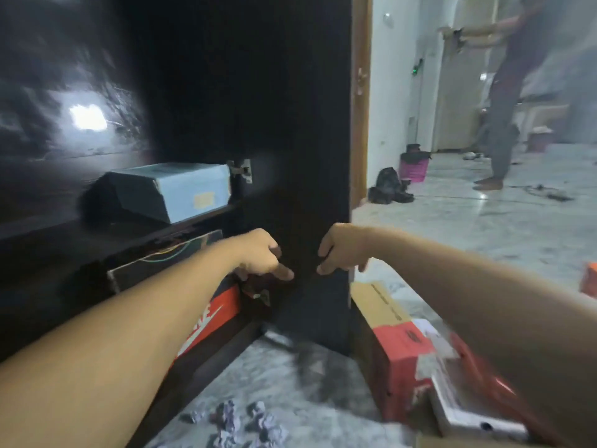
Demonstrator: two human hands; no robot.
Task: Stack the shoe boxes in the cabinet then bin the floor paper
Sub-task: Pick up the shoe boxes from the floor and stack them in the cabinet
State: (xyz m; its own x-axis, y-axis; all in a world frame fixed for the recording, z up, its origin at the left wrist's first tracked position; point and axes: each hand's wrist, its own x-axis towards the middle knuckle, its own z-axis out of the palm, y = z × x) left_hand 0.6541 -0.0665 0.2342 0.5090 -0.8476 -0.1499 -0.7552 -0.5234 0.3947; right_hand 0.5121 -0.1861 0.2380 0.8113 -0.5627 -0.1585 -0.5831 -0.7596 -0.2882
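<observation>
The dark cabinet [193, 92] fills the left and middle of the view, its open door [310, 156] standing edge-on at centre. On the cabinet's upper shelf lies a blue box [181, 192], tilted, beside a door hinge [240, 169]. On the shelf below, a red box [213, 321] with white lettering lies at the front, mostly hidden by the left forearm; above it sits a dark box [161, 260] with a pale edge and thin wires across it. To the right of the door, on the floor, a red and tan box [397, 337] lies open with pale paper in it. Below the cabinet, crumpled paper [239, 421] lies on the marble floor [452, 221]. Far beyond the door stands another person [507, 101] near a pink bin [415, 166].

The left hand [261, 253] reaches to the door's inner face, fingers curled, forefinger stretched out; whether it holds anything is unclear. The right hand [339, 250] curls its fingers round the door's edge.
</observation>
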